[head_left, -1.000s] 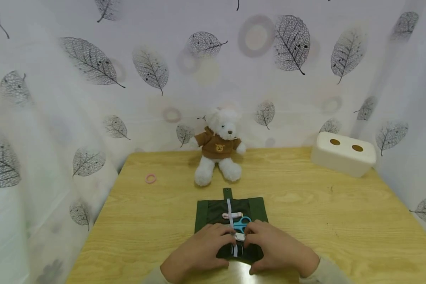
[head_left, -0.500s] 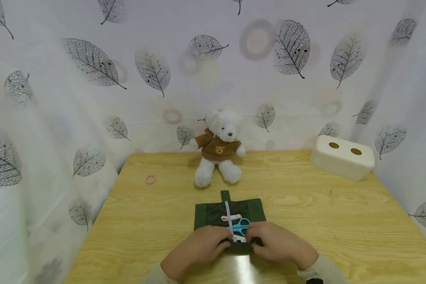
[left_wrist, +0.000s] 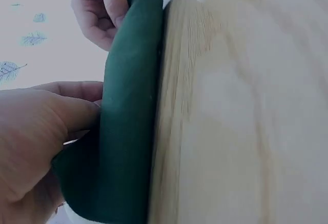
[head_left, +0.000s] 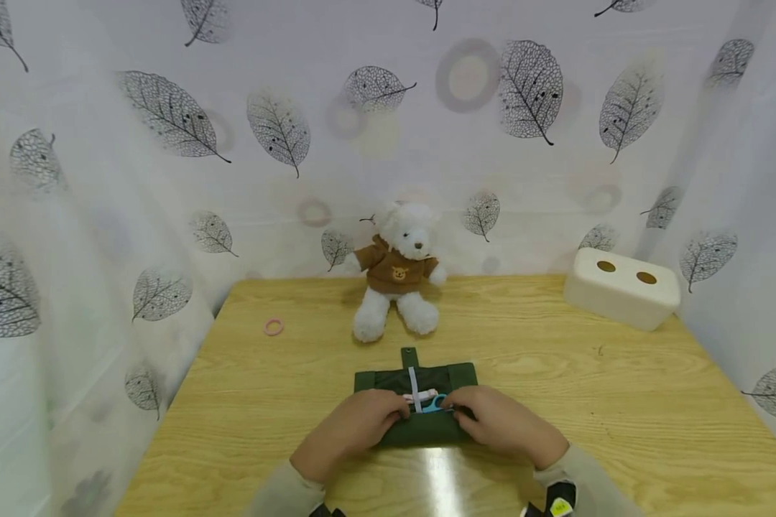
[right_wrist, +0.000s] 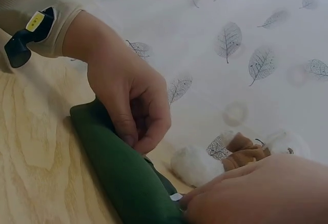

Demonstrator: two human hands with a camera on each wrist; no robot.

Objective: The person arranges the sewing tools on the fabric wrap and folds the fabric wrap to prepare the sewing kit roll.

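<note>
A dark green fabric sewing kit pouch (head_left: 423, 429) lies on the table, its near side folded up and over its contents. My left hand (head_left: 362, 418) pinches the fold at the left, and my right hand (head_left: 499, 420) pinches it at the right. Beyond the fold show the blue handles of scissors (head_left: 435, 403), a white elastic strap (head_left: 414, 382) and a small pink-and-white item under the strap. In the left wrist view the rolled edge of the pouch (left_wrist: 130, 101) stands between both hands. A snap tab (head_left: 409, 357) points away at the far edge.
A white teddy bear (head_left: 397, 273) in a brown hoodie sits behind the pouch. A pink ring (head_left: 274, 327) lies at the back left, and a cream box with two holes (head_left: 621, 291) stands at the back right. Leaf-print curtain hangs around the wooden table (head_left: 265, 402).
Both hands have taken hold of the pouch's near edge and folded it away from me. It now covers the black spool, the white item and part of the scissors.
</note>
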